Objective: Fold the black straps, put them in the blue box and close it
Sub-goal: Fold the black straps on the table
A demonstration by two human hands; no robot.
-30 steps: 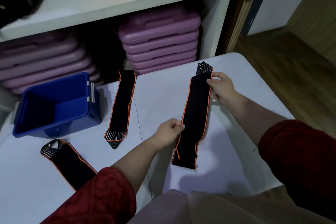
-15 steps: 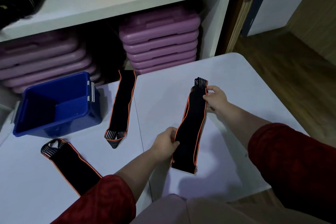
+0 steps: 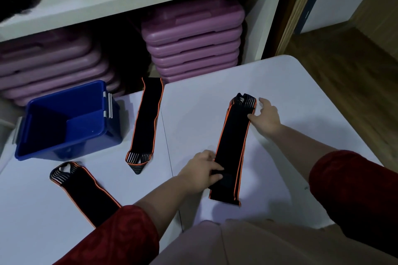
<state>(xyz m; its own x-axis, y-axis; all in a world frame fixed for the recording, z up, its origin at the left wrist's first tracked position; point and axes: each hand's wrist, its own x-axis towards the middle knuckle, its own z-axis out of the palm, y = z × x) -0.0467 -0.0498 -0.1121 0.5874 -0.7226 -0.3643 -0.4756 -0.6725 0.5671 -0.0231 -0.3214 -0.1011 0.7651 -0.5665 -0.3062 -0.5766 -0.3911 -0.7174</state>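
I log stage: early | left hand [image 3: 202, 170] pinching strap [image 3: 233, 146], right hand [image 3: 266, 118] spread on its far end | 2 straps (unfolded) left of grip | blue box [image 3: 64, 122] empty, unlidded

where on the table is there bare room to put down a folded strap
Free: the far right corner of the white table, beyond the right hand, and the strip between the middle strap and the held strap. Crowded: the left side, with the blue box and the near-left strap.
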